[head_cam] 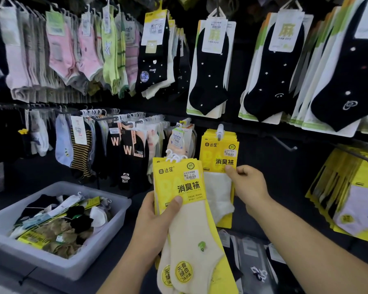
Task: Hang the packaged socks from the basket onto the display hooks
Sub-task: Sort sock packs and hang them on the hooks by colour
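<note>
My left hand (155,221) grips a fanned stack of yellow packaged cream socks (185,200) with white plastic hangers at the top, held upright in front of the display. My right hand (250,185) pinches the edge of the front yellow pack (219,162) in a bunch that hangs on a display hook (220,131). The grey basket (115,225) at lower left holds several more sock packs, some yellow, some black and tan.
Rows of hanging socks fill the wall: pastel ones upper left, black ankle socks (210,68) upper right, striped and black ones middle left. A bare hook (285,143) sticks out right of the yellow bunch. More yellow packs (348,198) hang at far right.
</note>
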`<action>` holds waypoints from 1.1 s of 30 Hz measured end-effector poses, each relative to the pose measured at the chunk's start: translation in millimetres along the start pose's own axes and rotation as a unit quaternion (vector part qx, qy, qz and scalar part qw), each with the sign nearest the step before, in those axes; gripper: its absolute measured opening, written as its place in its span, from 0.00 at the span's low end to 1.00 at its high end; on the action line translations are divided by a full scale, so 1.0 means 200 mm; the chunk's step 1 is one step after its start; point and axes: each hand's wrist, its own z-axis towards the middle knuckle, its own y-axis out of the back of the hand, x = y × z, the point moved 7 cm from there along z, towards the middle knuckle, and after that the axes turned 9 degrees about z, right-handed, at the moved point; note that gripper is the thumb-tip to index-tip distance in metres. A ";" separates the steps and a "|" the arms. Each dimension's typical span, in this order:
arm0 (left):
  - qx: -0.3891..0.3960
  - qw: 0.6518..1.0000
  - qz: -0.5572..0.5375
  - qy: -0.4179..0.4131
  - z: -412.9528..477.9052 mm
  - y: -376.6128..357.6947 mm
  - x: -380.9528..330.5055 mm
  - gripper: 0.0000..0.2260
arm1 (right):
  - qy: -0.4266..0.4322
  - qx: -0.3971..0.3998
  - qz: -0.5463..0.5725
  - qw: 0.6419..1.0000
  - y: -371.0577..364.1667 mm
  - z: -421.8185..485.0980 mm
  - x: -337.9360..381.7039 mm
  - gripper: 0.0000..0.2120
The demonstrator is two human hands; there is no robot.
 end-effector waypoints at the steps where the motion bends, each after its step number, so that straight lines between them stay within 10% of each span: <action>1: -0.002 1.000 -0.002 -0.003 0.00 -0.01 0.00 0.28 | -0.010 -0.003 -0.003 1.000 -0.01 0.01 -0.01 0.16; 7: -0.013 0.999 -0.009 -0.028 0.00 -0.02 -0.03 0.28 | 0.056 -0.055 -0.106 0.991 0.04 -0.12 0.10 0.14; 12: -0.019 0.999 -0.011 -0.047 -0.02 -0.05 -0.07 0.27 | 0.068 0.139 -0.065 0.986 -0.18 -0.38 0.20 0.24; 18: 0.000 0.999 -0.011 -0.050 -0.03 -0.06 -0.07 0.30 | 0.042 0.156 -0.056 0.985 -0.17 -0.39 0.18 0.15; 33: -0.017 0.999 0.004 -0.036 -0.03 0.03 -0.05 0.22 | 0.155 -0.003 0.053 0.986 0.19 -0.30 0.31 0.04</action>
